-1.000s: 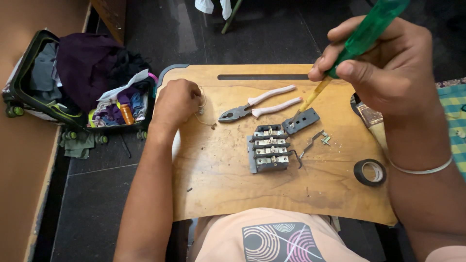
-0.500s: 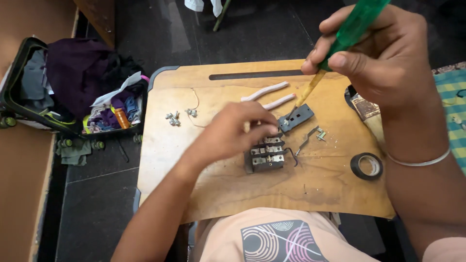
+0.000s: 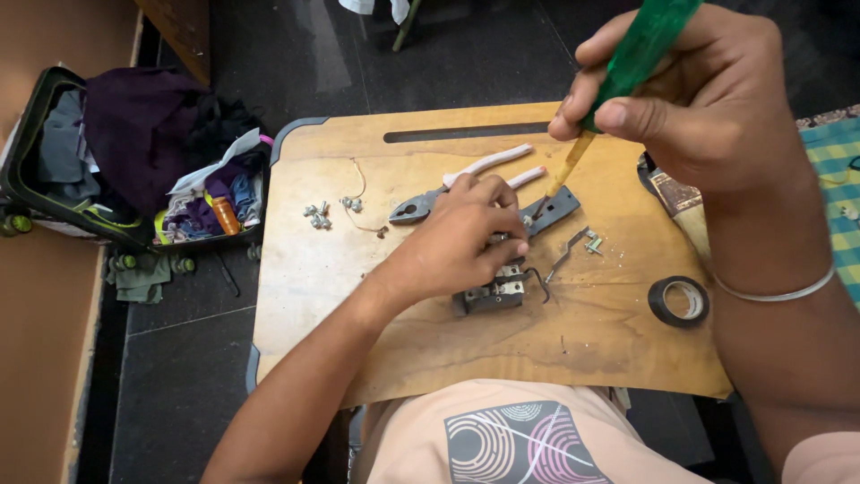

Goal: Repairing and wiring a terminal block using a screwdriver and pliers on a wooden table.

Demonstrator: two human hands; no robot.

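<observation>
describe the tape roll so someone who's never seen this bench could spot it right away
Start at the light wooden lap board with the long slot near its far edge. Go to its right side, below the right hand gripping the green-handled screwdriver. There lies a small black ring of tape, flat and alone, the only round thing among grey metal parts and white-handled pliers.

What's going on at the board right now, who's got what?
A person sits with a wooden lap board across the knees. The left hand rests on a grey switch block, fingers curled over it. The right hand holds a green-handled screwdriver, tip down by a loose grey plate. Pliers, a cluster of small screws and a roll of black tape lie on the board.
</observation>
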